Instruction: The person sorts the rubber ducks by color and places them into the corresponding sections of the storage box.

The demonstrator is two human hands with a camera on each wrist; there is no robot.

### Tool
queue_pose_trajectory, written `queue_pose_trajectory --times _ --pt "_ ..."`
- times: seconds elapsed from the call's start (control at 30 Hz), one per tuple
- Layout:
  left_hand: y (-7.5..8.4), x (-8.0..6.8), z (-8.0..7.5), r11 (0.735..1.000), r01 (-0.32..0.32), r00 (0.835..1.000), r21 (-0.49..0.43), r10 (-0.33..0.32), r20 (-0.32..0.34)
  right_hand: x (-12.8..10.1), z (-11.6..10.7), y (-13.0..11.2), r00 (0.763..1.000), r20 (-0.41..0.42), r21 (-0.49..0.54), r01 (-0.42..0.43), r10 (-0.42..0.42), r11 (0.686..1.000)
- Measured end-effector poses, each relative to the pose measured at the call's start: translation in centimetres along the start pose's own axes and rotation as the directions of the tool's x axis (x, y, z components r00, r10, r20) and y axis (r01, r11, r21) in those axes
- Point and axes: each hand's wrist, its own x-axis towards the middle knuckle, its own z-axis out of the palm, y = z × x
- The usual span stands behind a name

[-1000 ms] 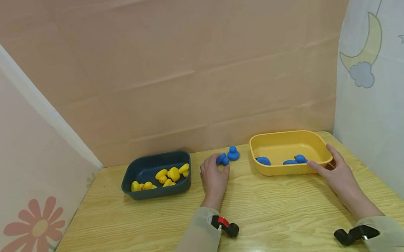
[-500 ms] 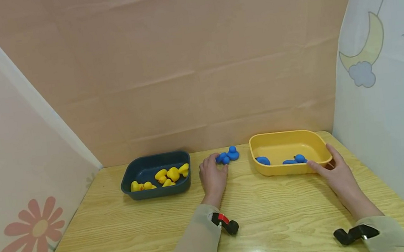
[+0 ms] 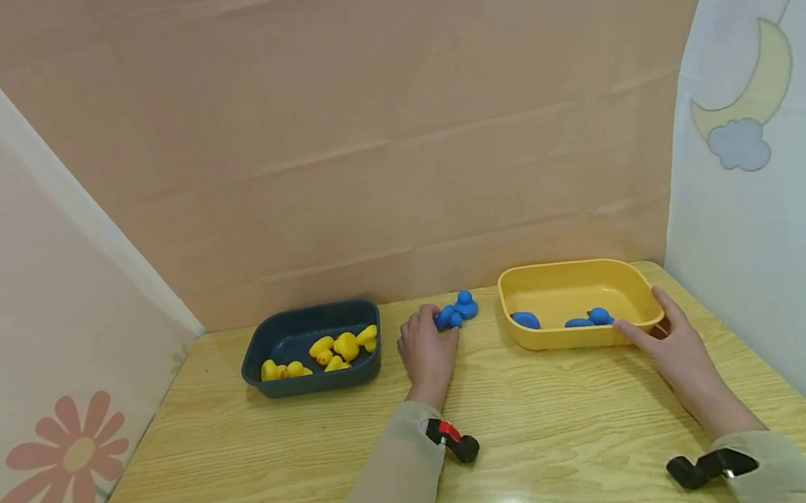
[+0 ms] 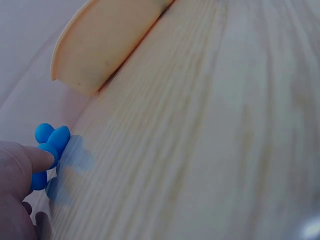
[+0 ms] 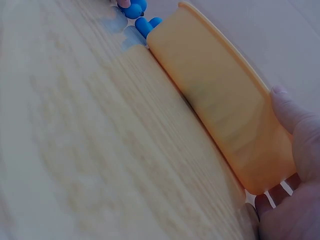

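My left hand (image 3: 429, 355) pinches a small blue rubber duck (image 3: 454, 321) on the table; in the left wrist view the thumb (image 4: 40, 159) lies against it. Right beside it sits a second blue duck (image 3: 466, 307), close enough that I cannot tell whether they touch. At the right, my right hand (image 3: 673, 346) grips the near right corner of a yellow plastic bin (image 3: 557, 340), thumb at the rim and fingers round the end. Inside that bin lie several blue ducks (image 3: 526, 320), partly hidden by its front wall.
A dark blue bin (image 3: 314, 384) with several yellow rubber ducks (image 3: 346, 347) stands left of my left hand. Brown paper (image 3: 392, 160) closes off the back of the wooden table (image 3: 530, 429). Printed cloth walls (image 3: 771, 240) flank both sides.
The blue duck at my left hand has shifted slightly right, closer to the other duck. My right hand and the yellow bin stay put.
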Motion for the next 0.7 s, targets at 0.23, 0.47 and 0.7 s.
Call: queue_pose_trajectory --times 0.23,0.47,0.7 --pt "0.07 -0.07 -0.17 1.0 -0.002 1.0 -0.011 0.002 0.001 0.05 0.05 0.11 1.0 0.002 0.002 0.008 -0.008 1.0" --pt "-0.12 0.01 0.0 1.0 0.007 1.0 -0.004 -0.007 0.015 0.03 0.04 0.01 1.0 0.01 0.007 0.014 -0.014 1.0" --pt "-0.13 0.0 0.11 1.0 0.002 1.0 -0.016 -0.002 0.005 -0.08 0.01 0.04 1.0 0.008 -0.009 0.008 -0.008 1.0"
